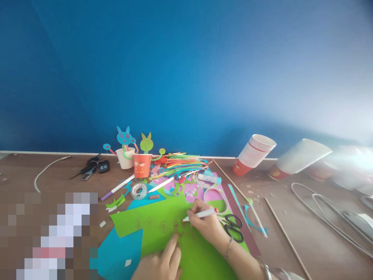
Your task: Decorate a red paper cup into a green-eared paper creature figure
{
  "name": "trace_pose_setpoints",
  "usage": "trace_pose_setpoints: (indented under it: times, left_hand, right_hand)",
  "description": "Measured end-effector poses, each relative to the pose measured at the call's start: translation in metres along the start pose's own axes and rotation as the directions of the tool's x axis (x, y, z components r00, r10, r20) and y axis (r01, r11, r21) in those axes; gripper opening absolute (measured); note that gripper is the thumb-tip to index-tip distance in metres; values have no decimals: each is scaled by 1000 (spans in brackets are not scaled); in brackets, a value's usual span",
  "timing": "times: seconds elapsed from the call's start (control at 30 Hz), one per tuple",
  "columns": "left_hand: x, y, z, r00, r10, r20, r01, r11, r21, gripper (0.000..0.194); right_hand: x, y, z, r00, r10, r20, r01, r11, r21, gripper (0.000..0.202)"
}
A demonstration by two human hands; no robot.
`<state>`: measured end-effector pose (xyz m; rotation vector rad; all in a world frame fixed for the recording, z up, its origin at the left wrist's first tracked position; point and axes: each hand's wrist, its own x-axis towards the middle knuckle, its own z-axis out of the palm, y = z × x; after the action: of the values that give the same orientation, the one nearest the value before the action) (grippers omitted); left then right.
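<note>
My right hand [204, 225] grips a white marker [206, 212] with a red end, its tip at the green paper [201, 258]. A row of small circles with hearts inside [175, 225] is drawn across the sheet. Below these drawings my left hand [164, 258] rests on the same paper, index finger stretched out flat and touching it near the row. Close to my right wrist lie scissors [233, 227] with black handles, partly hidden by the hand. Blue paper [118, 251] shows from beneath the green sheet on the left.
Two paper-cup figures [125, 159] [142, 167] stand at the back left. A tape roll [139, 191], coloured sticks [183, 163] and paper scraps lie ahead. Stacked paper cups [253, 153], wooden sticks [285, 235] and a cable [323, 206] are at right; keys [91, 167] at left.
</note>
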<state>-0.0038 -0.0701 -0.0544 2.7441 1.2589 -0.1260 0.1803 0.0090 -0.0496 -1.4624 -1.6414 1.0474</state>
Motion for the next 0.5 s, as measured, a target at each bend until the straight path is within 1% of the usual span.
trace_pose_setpoints:
  times: [0.17,0.27,0.37,0.5]
  left_hand:
    - [0,1,-2,1000,-11,17,11,1000,13,36]
    - [0,2,-5,999,-12,30,11,1000,24,37]
    - [0,2,-8,999,-24,41,23,999,24,38]
    - [1,2,-11,998,-19,59,18,1000,10,38]
  right_hand:
    - [0,-1,0,999,-8,31,9,999,-41,22]
    - [1,-2,0,1000,-10,18,11,999,-52,22]
    - [1,-2,0,1000,-15,-11,15,1000,-4,23]
    - [1,-2,-1,1000,0,-11,1,995,97,22]
